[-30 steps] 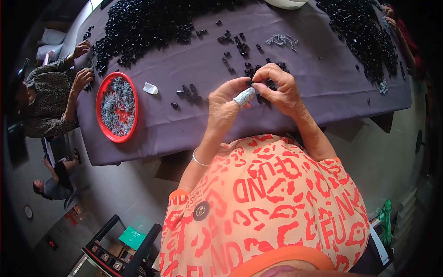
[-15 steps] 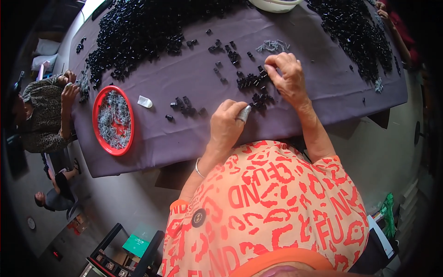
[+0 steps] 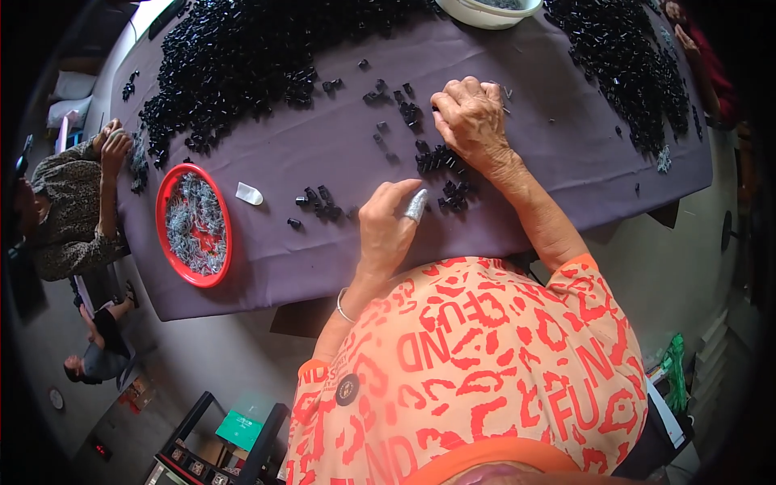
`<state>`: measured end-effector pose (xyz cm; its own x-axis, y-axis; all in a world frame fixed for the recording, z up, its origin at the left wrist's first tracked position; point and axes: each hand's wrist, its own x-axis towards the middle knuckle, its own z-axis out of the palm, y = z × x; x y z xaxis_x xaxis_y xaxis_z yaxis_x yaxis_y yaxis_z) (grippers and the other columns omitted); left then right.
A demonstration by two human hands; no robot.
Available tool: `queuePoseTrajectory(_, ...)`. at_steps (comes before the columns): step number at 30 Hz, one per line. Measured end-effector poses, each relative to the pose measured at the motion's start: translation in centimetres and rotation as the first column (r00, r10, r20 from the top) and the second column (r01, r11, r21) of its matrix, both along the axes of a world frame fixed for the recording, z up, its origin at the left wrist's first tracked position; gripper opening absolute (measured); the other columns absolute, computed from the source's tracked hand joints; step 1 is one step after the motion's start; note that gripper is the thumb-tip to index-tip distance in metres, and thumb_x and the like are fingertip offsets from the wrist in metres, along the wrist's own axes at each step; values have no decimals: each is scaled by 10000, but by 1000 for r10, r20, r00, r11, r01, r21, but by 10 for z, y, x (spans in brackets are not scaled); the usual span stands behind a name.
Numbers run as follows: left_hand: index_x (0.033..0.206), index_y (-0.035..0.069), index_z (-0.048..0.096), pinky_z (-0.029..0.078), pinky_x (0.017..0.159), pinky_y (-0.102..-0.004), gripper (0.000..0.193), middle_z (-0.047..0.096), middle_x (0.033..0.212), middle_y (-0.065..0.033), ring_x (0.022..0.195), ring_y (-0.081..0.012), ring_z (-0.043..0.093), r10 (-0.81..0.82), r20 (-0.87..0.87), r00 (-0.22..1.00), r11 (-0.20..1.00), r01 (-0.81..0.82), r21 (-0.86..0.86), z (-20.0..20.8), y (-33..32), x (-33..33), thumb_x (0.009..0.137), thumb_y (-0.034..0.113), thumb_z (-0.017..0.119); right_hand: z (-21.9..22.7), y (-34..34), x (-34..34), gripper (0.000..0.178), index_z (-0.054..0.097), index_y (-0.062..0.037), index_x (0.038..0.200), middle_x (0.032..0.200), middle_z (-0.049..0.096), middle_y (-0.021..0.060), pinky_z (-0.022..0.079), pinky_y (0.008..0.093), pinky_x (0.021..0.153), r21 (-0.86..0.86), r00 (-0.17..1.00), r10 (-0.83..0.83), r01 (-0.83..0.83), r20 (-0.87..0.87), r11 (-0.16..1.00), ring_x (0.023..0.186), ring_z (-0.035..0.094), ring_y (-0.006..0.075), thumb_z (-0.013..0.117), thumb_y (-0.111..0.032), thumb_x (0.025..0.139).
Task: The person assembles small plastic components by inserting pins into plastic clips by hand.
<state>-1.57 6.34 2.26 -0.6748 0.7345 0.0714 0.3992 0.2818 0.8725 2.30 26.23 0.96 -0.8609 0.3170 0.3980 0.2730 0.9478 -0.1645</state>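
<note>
My left hand (image 3: 386,225) is held just above the near part of the table, its fingers curled in toward the thumb; what they hold, if anything, is hidden. A silvery cover (image 3: 415,206) wraps the thumb. Beside it lies a small cluster of black plastic pieces (image 3: 455,195), and a tight row of similar pieces (image 3: 437,160) sits farther off. My right hand (image 3: 473,121) reaches beyond that row with bent fingers, covering most of a small heap of thin grey pins (image 3: 507,93). Its fingertips are mostly hidden, with a dark spot showing at their left side.
A red oval basket (image 3: 228,242) of grey pins stands left, near a white finger cover (image 3: 249,193) and several black pieces (image 3: 322,204). Large black heaps (image 3: 234,73) fill the far side. A white tub (image 3: 485,14) stands behind. Co-workers sit left (image 3: 73,202) and far right.
My right hand has moved away from the black row, farther off and slightly left, over the grey pins. The left hand has shifted slightly left and nearer, away from the black cluster.
</note>
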Motion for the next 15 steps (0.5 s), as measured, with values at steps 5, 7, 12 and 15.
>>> queuePoseTrajectory(5,1023,28,660,510,648,-290,203,670,867,-51,756,-162,641,159,482,862,983,-184,5,10,2,-1,820,23,658,20,-15,30,179,607,-63,880,843,589,42,425,359,743,-202,979,104,-140,-177,969,823,567,216,660,-25,713)
queuePoseTrajectory(7,1069,15,647,525,644,-257,197,662,941,-43,796,-118,632,110,717,689,988,-157,-1,18,7,-6,881,66,615,27,-30,39,263,610,-29,947,855,612,81,472,345,693,-561,916,103,-323,-388,762,790,595,235,643,62,703)
queuePoseTrajectory(12,1155,-15,579,538,642,-261,272,636,1005,-95,834,-156,634,-255,949,188,904,-303,303,3,9,0,918,118,566,25,-55,49,258,648,-36,942,879,606,79,480,311,729,-613,900,22,-314,-435,725,807,579,205,674,64,706)
queuePoseTrajectory(15,1142,4,589,530,648,-264,265,635,992,-83,844,-153,625,-307,947,98,887,-331,322,0,8,4,912,135,576,24,-65,54,205,653,-54,902,933,586,58,446,283,792,-755,910,-83,-284,-407,591,888,552,168,696,37,724)
